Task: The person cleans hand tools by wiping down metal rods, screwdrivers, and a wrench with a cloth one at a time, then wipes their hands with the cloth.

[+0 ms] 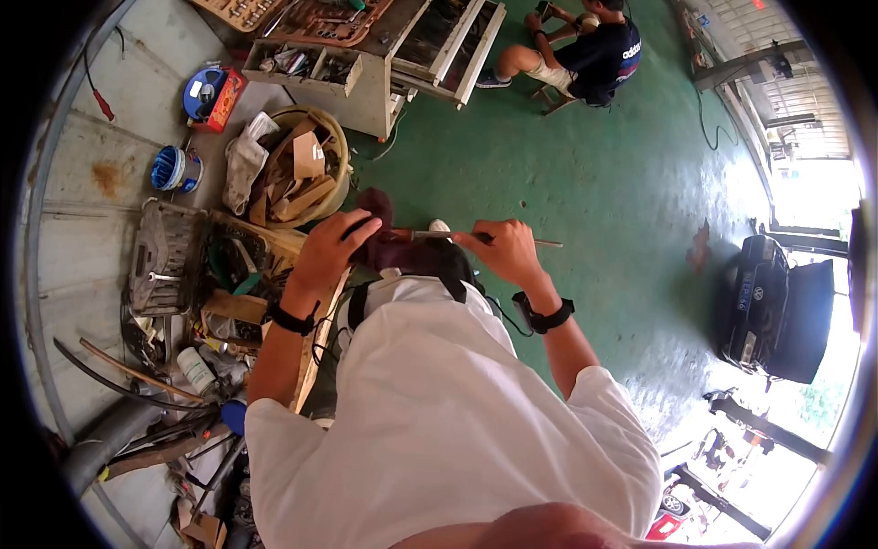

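My left hand (331,252) is closed on a dark maroon cloth (377,209), which hangs in front of my waist. A long metal rod (432,234) runs from the cloth to my right hand (505,249). Its left end looks reddish where it meets the cloth, and I cannot make out whether that is a handle. My right hand is wrapped round the rod, with the thin tip sticking out to the right of the fingers. Both hands are level with each other, above the green floor.
On the left stand a round bin of cardboard scraps (346,174), a blue bucket (176,170) and a grey tool case (165,261). A tool cabinet (370,101) with open drawers is ahead. Another person (599,55) sits low beyond it. A dark car (759,306) is at right.
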